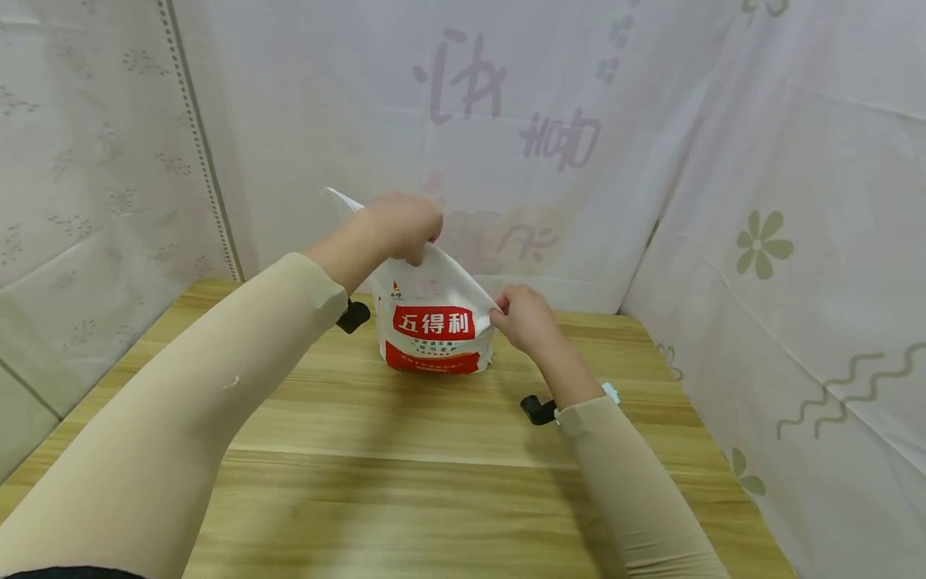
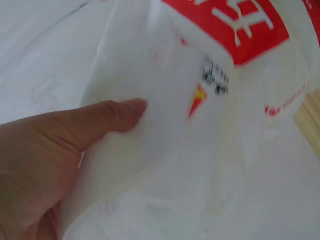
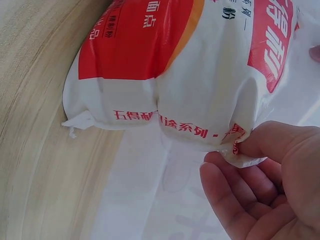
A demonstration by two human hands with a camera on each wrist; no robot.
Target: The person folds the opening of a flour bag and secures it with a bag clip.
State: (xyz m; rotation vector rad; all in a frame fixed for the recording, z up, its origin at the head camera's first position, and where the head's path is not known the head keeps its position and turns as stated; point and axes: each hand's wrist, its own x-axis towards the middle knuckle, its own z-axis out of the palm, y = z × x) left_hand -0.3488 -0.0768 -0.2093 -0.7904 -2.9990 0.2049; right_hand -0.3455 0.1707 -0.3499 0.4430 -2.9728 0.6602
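A white flour bag [image 1: 434, 322] with red printed labels stands upright on the wooden table, its upper part pulled out slack and slanting down to the right. My left hand [image 1: 405, 225] grips the bag's top edge. In the left wrist view the thumb of that left hand [image 2: 45, 135] lies over the bag's white film [image 2: 145, 75], with its other fingers hidden behind. My right hand [image 1: 528, 318] pinches the bag's right side corner. The right wrist view has the right hand [image 3: 270, 180] with thumb and fingers on a folded corner of the flour bag [image 3: 205, 85].
The wooden table [image 1: 347, 466] extends in front of the bag. Patterned white cloth [image 1: 311, 104] hangs behind and on both sides, close to the table's edges. A black wrist mount [image 1: 538, 410] sits by the right forearm, another mount [image 1: 354, 317] by the left wrist.
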